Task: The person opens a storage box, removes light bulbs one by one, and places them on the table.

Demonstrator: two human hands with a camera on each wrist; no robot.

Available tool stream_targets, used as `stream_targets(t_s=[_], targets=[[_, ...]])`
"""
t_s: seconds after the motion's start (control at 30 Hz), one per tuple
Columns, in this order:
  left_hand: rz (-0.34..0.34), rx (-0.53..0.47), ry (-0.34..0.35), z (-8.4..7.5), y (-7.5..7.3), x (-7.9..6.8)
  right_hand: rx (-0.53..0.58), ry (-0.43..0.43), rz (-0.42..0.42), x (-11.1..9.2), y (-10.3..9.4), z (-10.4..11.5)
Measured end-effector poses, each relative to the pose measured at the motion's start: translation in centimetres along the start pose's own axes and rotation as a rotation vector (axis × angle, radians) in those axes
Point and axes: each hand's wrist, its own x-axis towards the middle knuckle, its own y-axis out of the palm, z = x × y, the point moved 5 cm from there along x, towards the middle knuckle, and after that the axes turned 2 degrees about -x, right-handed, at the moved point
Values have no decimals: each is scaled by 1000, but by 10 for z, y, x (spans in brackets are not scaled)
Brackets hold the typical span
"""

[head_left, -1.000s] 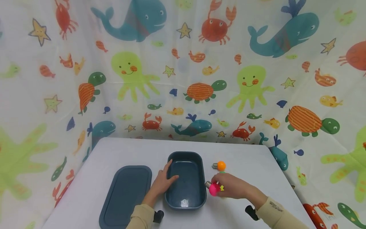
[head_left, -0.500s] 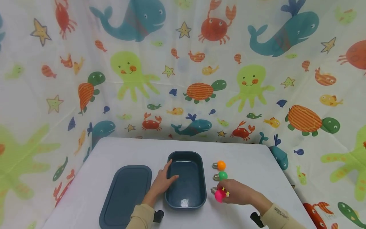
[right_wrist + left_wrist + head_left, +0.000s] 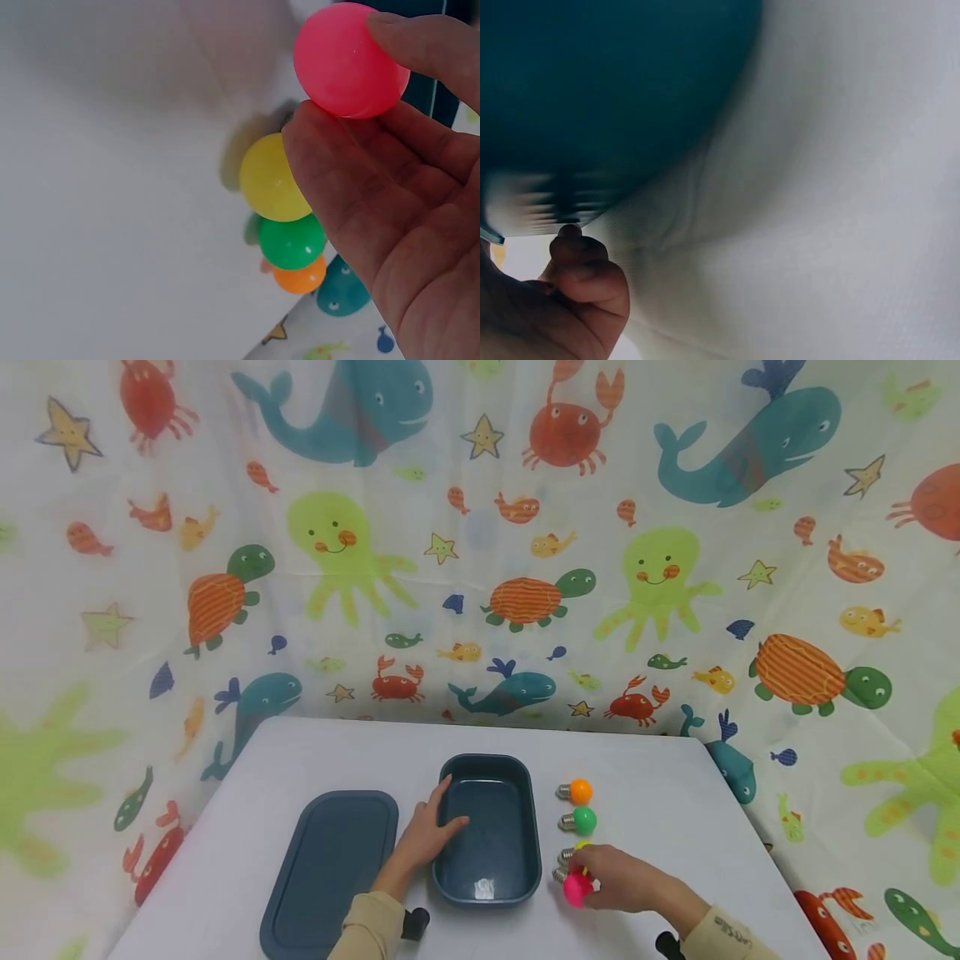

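Note:
My left hand (image 3: 426,837) grips the left rim of a dark blue rectangular box (image 3: 486,893), thumb over the inside. Its curled fingers show beside the box wall in the left wrist view. Right of the box, my right hand (image 3: 618,878) pinches a pink light bulb (image 3: 576,890) between thumb and fingers, low over the table. Just beyond it lies a yellow bulb (image 3: 276,178), partly hidden by the hand in the head view. Further back, a green bulb (image 3: 584,821) and an orange bulb (image 3: 581,791) lie in a row, their metal screw bases pointing left.
A dark blue lid (image 3: 330,872) lies flat on the white table (image 3: 645,777), left of the box. A cloth (image 3: 480,543) printed with sea animals hangs behind the table and at its sides.
My right hand has moved back toward me and slightly right with the pink bulb, then down. The green bulb and part of the yellow one have come into sight. My left hand stays put.

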Motion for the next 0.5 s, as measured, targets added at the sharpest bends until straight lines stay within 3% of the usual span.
stream_targets(t_s=[0.5], targets=[[11,0,8,2,-5,9,-94,91,6,11,12,-2]])
